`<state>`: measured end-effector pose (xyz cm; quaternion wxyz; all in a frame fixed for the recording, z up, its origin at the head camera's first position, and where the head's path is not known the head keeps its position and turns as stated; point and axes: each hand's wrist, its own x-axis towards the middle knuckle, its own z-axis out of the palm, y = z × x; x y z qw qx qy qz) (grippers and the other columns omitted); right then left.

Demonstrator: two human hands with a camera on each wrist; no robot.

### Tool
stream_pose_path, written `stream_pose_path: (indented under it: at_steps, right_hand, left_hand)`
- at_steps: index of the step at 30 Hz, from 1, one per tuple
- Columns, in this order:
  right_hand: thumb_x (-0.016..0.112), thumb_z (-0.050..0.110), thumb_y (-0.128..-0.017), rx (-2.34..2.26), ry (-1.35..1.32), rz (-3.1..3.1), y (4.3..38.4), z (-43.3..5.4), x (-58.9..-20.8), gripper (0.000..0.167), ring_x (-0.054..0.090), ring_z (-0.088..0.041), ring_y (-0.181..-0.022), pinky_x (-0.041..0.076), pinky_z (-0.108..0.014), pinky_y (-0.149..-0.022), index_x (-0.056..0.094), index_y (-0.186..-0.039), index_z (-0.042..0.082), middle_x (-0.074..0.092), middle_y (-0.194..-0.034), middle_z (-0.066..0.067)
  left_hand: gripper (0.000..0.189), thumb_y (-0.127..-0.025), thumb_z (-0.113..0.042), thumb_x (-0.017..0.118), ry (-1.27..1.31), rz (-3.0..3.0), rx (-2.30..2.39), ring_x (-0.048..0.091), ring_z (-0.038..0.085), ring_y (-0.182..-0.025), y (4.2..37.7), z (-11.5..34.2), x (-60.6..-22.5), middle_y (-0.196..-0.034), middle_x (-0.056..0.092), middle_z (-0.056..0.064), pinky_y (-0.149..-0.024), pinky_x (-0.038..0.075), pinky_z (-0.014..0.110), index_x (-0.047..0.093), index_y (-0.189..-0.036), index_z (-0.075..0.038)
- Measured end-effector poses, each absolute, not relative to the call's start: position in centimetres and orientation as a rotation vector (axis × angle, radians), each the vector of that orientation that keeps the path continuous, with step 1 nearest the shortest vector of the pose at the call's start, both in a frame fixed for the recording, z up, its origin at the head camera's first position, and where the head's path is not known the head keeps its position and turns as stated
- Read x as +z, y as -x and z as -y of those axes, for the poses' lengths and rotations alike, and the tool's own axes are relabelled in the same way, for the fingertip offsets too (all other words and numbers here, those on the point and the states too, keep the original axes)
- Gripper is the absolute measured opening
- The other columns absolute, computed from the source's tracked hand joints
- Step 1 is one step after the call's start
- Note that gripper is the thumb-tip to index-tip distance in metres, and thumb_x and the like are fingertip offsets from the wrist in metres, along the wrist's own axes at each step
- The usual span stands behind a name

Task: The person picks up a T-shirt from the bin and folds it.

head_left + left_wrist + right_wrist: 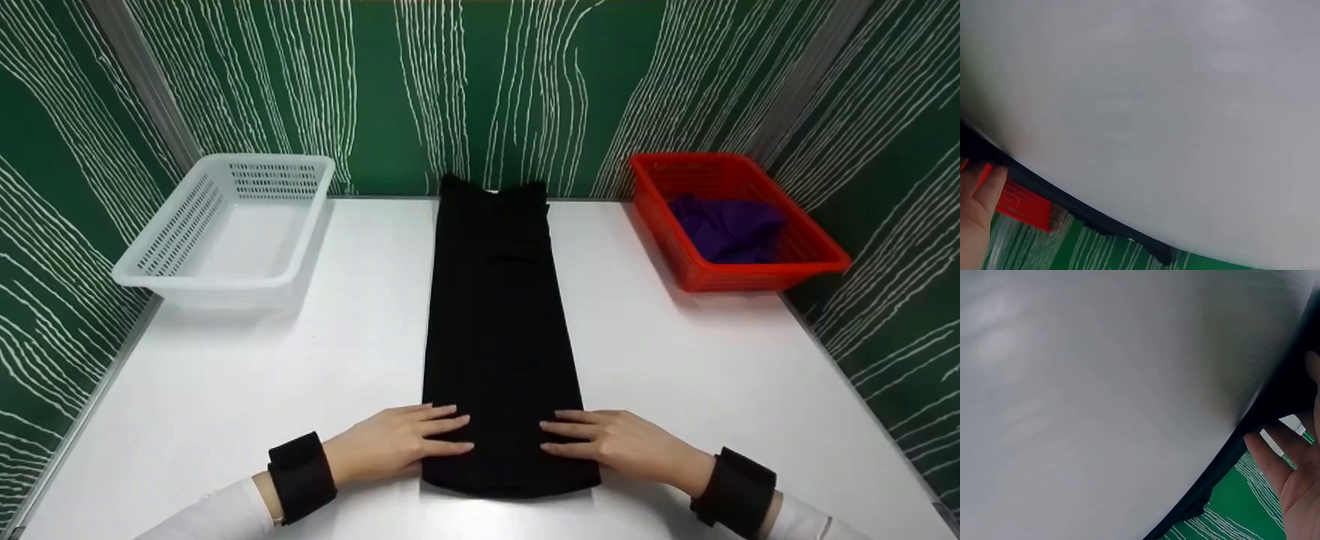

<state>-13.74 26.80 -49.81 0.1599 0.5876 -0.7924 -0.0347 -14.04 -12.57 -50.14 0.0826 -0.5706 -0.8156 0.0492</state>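
Note:
A black garment (499, 322), folded into a long strip, lies flat on the white table, running from near me to the back edge. My left hand (397, 439) rests on its near left side with fingers straight and spread. Opposite it, my right hand (626, 442) lies likewise on the near right side, fingers pointing inward. Below both hands is the garment's curved near hem. Each wrist view catches only part of its hand, the left hand (979, 214) and the right hand (1294, 478), beside the garment's dark edge.
At the back left of the table (360, 337) stands a white plastic basket (202, 282) with nothing in it. A red basket (795, 266) at the back right holds a crumpled purple cloth (727, 229). Green panels (495, 97) with white wavy lines enclose the back and sides.

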Motion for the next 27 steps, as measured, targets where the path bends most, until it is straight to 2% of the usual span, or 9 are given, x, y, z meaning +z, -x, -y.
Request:
stream_pose_path:
  at_steps: [8, 13, 21, 23, 25, 27]
  right_hand:
    - [0.078, 0.005, -0.076, -0.043, -1.72, 2.291, 13.0, -26.9, -49.4, 0.061, 0.07, -0.021, -0.122, 0.06, -0.028, -0.09, 0.069, -0.134, 0.023, 0.07, -0.137, 0.001]
    - [0.076, -0.003, -0.073, 0.013, -1.745, 2.33, 12.9, -26.7, -48.8, 0.066, 0.071, -0.021, -0.12, 0.06, -0.029, -0.091, 0.07, -0.133, 0.022, 0.072, -0.134, 0.001]
    - [0.064, -0.021, -0.066, 0.346, -1.736, 2.593, 14.0, -26.8, -46.5, 0.081, 0.073, -0.021, -0.115, 0.062, -0.035, -0.091, 0.068, -0.136, 0.02, 0.074, -0.131, 0.0]
    - [0.063, -0.019, -0.073, 0.493, -1.668, 2.687, 15.0, -27.0, -45.9, 0.073, 0.074, -0.02, -0.112, 0.062, -0.037, -0.091, 0.069, -0.135, 0.019, 0.075, -0.128, -0.001]
    - [0.064, -0.013, -0.085, 0.644, -1.565, 2.758, 16.6, -27.2, -45.3, 0.054, 0.076, -0.012, -0.092, 0.062, -0.033, -0.081, 0.071, -0.131, 0.015, 0.08, -0.11, -0.003]
    - [0.064, -0.003, -0.094, 0.767, -1.456, 2.787, 18.8, -27.4, -44.8, 0.035, 0.069, -0.006, -0.079, 0.06, -0.029, -0.073, 0.071, -0.127, 0.007, 0.08, -0.099, -0.007]
  left_hand:
    - [0.067, -0.084, -0.019, 0.078, 1.727, 2.394, 0.121, 0.055, 0.021, -0.143, 13.2, 12.7, -50.2, -0.154, 0.057, 0.001, -0.114, 0.048, 0.03, 0.057, -0.147, -0.032]
    - [0.07, -0.083, -0.012, 0.077, 1.75, 2.439, 0.045, 0.056, 0.019, -0.141, 13.1, 12.8, -49.5, -0.151, 0.059, -0.001, -0.113, 0.049, 0.03, 0.057, -0.147, -0.03]
    - [0.062, -0.087, 0.0, 0.065, 1.733, 2.638, -0.271, 0.063, 0.019, -0.134, 15.0, 12.5, -46.8, -0.143, 0.066, -0.001, -0.117, 0.047, 0.04, 0.06, -0.145, -0.022]
    - [0.059, -0.087, 0.0, 0.063, 1.668, 2.696, -0.381, 0.066, 0.02, -0.129, 16.3, 12.6, -45.8, -0.139, 0.069, 0.0, -0.114, 0.05, 0.041, 0.062, -0.142, -0.02]
    - [0.049, -0.091, -0.001, 0.063, 1.569, 2.756, -0.446, 0.071, 0.025, -0.12, 17.8, 12.6, -44.9, -0.133, 0.072, 0.007, -0.107, 0.055, 0.042, 0.064, -0.139, -0.013]
    - [0.042, -0.097, -0.006, 0.062, 1.463, 2.831, -0.512, 0.074, 0.029, -0.108, 19.9, 12.6, -44.1, -0.123, 0.075, 0.013, -0.098, 0.059, 0.043, 0.062, -0.139, -0.006]
